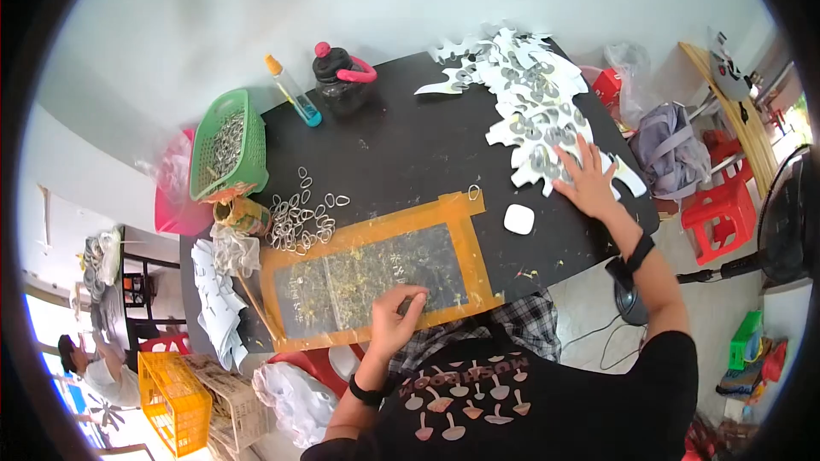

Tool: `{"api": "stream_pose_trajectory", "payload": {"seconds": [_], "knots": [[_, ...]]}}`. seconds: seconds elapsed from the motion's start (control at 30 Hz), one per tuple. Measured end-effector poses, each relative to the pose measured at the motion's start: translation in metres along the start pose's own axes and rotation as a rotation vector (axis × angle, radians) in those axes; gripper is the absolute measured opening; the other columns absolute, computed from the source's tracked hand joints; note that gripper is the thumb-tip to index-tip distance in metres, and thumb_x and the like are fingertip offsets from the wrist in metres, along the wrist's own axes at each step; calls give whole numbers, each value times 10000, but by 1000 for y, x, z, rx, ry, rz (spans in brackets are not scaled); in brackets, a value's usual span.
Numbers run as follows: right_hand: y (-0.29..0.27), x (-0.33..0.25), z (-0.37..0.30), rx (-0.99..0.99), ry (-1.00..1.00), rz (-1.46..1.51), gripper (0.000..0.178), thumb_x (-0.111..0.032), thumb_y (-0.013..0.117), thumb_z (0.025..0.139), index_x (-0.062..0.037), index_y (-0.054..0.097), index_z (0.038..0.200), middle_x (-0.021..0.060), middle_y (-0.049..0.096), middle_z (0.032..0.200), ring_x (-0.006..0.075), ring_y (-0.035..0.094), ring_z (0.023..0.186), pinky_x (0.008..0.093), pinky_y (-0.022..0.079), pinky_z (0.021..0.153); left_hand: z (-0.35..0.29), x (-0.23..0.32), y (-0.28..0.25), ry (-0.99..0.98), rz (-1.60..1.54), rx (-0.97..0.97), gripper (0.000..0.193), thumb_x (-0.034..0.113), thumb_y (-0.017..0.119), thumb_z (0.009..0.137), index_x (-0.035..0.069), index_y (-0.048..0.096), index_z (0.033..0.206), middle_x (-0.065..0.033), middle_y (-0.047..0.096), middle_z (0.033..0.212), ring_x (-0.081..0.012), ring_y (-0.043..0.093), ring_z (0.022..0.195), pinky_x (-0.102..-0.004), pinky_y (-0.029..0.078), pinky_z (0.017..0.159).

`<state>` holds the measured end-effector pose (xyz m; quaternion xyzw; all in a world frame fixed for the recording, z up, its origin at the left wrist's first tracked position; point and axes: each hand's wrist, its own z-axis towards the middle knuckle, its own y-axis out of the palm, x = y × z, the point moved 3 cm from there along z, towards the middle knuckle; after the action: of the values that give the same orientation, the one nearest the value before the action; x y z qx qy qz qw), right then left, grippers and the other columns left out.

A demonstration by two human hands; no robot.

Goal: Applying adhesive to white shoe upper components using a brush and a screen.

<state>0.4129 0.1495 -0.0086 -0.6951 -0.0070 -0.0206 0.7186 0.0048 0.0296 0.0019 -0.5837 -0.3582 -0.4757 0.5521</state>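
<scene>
My right hand lies with fingers spread on the near end of a long pile of white cut-out pieces that carry grey ovals. My left hand is curled closed over the near side of a work mat, whose clear, yellow-smeared surface is edged with orange tape. Whatever its fingers may hold is hidden. A heap of oval metal rings lies past the mat's far left corner, and a single ring sits at its far right corner. A small white rounded square rests between the mat and my right hand.
At the table's left stand a green basket of metal pieces, a glue-stained can and white sheets. A clear bottle and a dark jug stand at the back. A black fan is at the right.
</scene>
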Motion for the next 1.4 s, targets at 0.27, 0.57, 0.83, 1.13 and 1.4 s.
{"api": "stream_pose_trajectory", "payload": {"seconds": [0.27,0.57,0.83,1.13,1.4], "knots": [[4,-3,136,175,40,189,774,-643,512,803,-398,159,1447,105,-12,1540,374,88,1394,792,129,912,1,6,5,103,127,27,76,46,616,819,-8,653,857,-120,627,737,-202,603,650,-280,453,585],[-25,7,192,214,-123,475,632,-447,613,816,-260,348,1359,231,283,1407,413,324,1269,600,321,969,-1,5,6,86,164,47,74,63,632,818,-5,657,834,-112,609,688,-195,585,605,-288,445,563],[-64,6,81,429,-262,518,454,-256,578,879,25,490,1225,233,548,1155,402,506,1080,436,397,932,-1,-2,8,183,227,31,199,130,591,866,-1,580,717,-130,548,649,-258,547,598,-348,448,565],[-45,-118,-76,80,-493,543,696,-132,697,706,-86,410,1338,168,453,1210,358,520,1002,387,439,822,-4,-8,2,370,128,64,348,213,518,936,-6,470,670,-157,422,573,-326,481,560,-413,382,553],[-31,-195,-95,49,-411,910,592,-8,612,807,-7,362,1343,185,462,1216,308,555,1039,358,463,830,-7,-9,2,404,-108,212,276,162,593,880,35,499,1107,-148,599,864,-229,619,688,-341,487,616]]}}
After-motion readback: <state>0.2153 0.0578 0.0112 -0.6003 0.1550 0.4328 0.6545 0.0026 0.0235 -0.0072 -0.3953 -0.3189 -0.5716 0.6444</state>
